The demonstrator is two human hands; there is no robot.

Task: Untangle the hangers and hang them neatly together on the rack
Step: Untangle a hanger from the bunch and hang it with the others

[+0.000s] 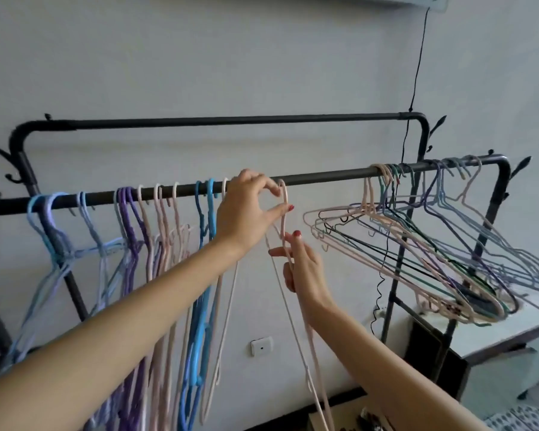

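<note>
The curved hook of a thin pale pink wire hanger [284, 209] is pinched between thumb and forefinger of the left hand [246, 213] at the dark metal rack rail [324, 175], while its neck just below is gripped by the right hand [302, 269]. To the left, a tidy row of blue, purple and pink hangers [143, 231] is hung straight on the rail. To the right, a tangled bunch of pastel hangers [423, 244] is hooked on the rail, splayed outward at a tilt. A pale wall [199, 73] is seen behind.
</note>
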